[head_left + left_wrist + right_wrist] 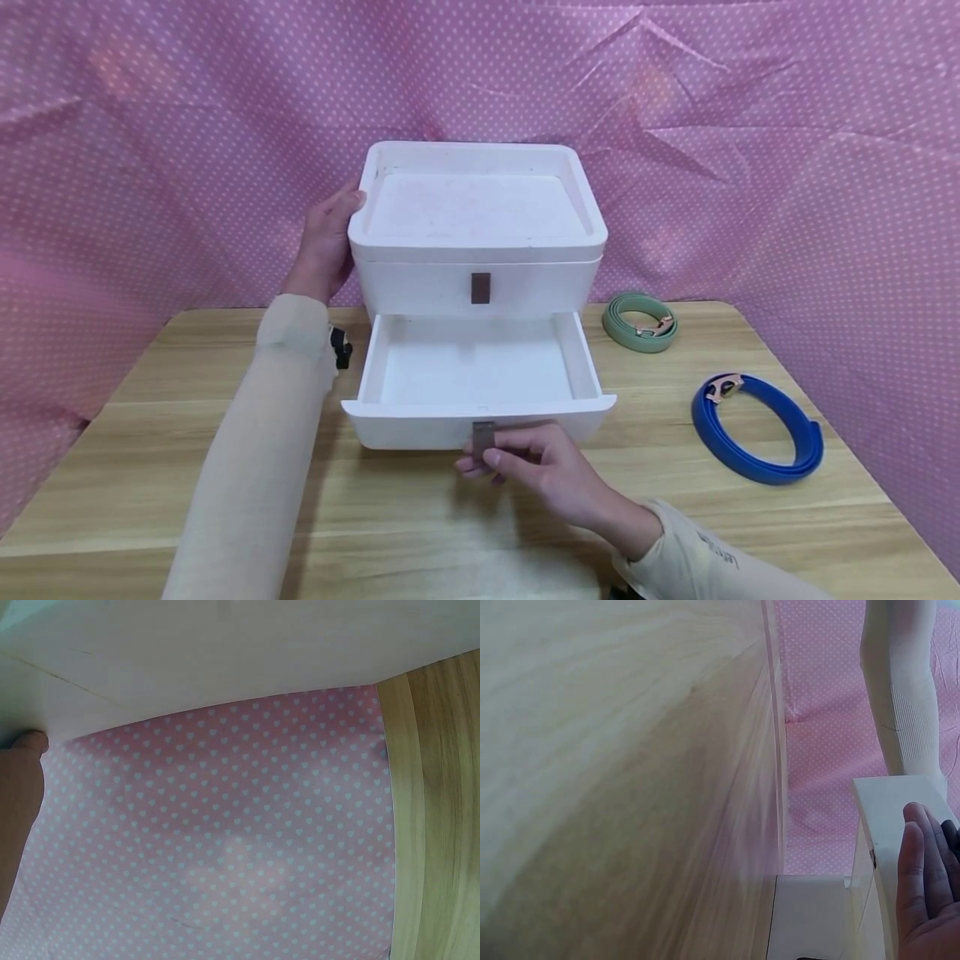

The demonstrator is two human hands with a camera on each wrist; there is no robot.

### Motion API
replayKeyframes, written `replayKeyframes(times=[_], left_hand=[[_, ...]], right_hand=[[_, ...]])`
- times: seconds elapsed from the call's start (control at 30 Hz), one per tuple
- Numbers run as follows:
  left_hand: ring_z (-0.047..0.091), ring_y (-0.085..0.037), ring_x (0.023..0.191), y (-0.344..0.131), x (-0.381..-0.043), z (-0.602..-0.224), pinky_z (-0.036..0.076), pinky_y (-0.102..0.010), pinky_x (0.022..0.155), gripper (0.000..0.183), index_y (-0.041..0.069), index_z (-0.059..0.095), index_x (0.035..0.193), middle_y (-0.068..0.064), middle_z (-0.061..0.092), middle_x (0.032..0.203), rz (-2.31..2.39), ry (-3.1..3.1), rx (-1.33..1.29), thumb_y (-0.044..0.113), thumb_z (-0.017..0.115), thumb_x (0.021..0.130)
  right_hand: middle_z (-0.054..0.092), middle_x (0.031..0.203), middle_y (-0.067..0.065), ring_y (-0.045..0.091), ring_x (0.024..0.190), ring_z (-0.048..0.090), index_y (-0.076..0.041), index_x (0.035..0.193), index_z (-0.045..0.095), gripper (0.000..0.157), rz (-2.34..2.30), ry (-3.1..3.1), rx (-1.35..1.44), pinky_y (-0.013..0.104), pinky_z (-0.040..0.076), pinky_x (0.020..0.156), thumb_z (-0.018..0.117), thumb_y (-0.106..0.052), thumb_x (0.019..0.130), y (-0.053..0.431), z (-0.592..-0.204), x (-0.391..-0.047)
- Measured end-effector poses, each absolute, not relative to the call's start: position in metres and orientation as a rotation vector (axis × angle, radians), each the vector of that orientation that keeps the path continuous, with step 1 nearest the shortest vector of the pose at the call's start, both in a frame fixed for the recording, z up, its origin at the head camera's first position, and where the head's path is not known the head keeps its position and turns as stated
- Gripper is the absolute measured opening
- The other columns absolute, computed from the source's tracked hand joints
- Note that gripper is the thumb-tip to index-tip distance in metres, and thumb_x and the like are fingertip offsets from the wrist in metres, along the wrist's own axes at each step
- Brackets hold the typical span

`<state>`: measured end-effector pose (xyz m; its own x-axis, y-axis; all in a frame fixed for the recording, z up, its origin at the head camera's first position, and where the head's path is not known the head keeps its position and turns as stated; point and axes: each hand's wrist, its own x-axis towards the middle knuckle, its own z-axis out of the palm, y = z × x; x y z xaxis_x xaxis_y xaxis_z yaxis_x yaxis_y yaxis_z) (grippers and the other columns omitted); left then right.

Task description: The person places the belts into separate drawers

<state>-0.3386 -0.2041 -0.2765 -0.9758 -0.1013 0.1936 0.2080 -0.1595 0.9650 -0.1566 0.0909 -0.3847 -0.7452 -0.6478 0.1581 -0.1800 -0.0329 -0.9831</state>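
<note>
A white two-drawer storage box (480, 254) stands at the back of the table, with a shallow tray top. Its lower drawer (480, 367) is pulled out and has nothing inside; the upper one is closed. My right hand (551, 475) pinches the brown pull tab (483, 440) on the lower drawer's front, thumb in front. In the right wrist view the fingers (930, 862) reach along the drawer front. My left hand (326, 233) rests against the box's left side, thumb at the top rim. The left wrist view shows one fingertip at the white wall (210, 660).
To the right of the box lies a coiled green belt (615, 329). Nearer, a coiled blue belt (776, 477) has a rose-gold buckle. Pink dotted cloth (480, 75) hangs behind and beside the wooden table (135, 467).
</note>
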Motion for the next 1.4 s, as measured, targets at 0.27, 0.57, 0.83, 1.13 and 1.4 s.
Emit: replayKeyframes(times=[0.27,0.57,0.83,1.13,1.4], left_hand=[[0.05,-0.021,0.129,-0.203,-0.338,-0.275,0.047,-0.032,0.101,0.047,0.024,0.052,0.143,0.0,0.049,0.147,-2.263,-1.879,-0.103,0.032,0.058,0.097],[0.053,-0.023,0.125,-0.202,-0.341,-0.277,0.048,-0.032,0.1,0.049,0.021,0.051,0.145,-0.005,0.051,0.145,-2.251,-1.885,-0.125,0.031,0.057,0.097],[0.053,-0.025,0.124,-0.204,-0.345,-0.279,0.049,-0.029,0.096,0.051,0.014,0.05,0.145,-0.008,0.05,0.145,-2.291,-1.818,-0.187,0.026,0.057,0.096],[0.053,-0.024,0.124,-0.205,-0.345,-0.279,0.048,-0.031,0.099,0.049,0.018,0.052,0.144,-0.007,0.052,0.143,-2.291,-1.845,-0.145,0.029,0.058,0.096],[0.051,-0.023,0.126,-0.206,-0.343,-0.276,0.048,-0.029,0.099,0.05,0.018,0.05,0.145,-0.005,0.049,0.146,-2.303,-1.837,-0.154,0.028,0.058,0.096]], right_hand=[[0.072,0.109,0.011,0.032,0.101,0.068,0.003,0.115,0.068,0.024,-1.843,1.89,-0.853,0.051,0.056,0.081,0.054,-0.009,0.1,0.09,-0.384,-0.156],[0.071,0.109,0.014,0.033,0.1,0.068,0.005,0.115,0.067,0.024,-1.877,1.864,-0.865,0.051,0.056,0.082,0.054,-0.007,0.1,0.09,-0.385,-0.155],[0.072,0.107,0.011,0.032,0.101,0.068,0.004,0.116,0.068,0.025,-1.816,1.908,-0.81,0.049,0.056,0.083,0.054,-0.01,0.101,0.092,-0.386,-0.157],[0.072,0.11,0.007,0.02,0.104,0.067,-0.002,0.121,0.068,0.028,-1.451,2.021,-0.814,0.032,0.052,0.093,0.054,-0.017,0.102,0.127,-0.381,-0.165],[0.068,0.115,-0.01,0.007,0.104,0.062,-0.013,0.124,0.068,0.031,-0.833,2.044,-0.955,0.027,0.051,0.089,0.057,-0.028,0.099,0.197,-0.363,-0.185]])
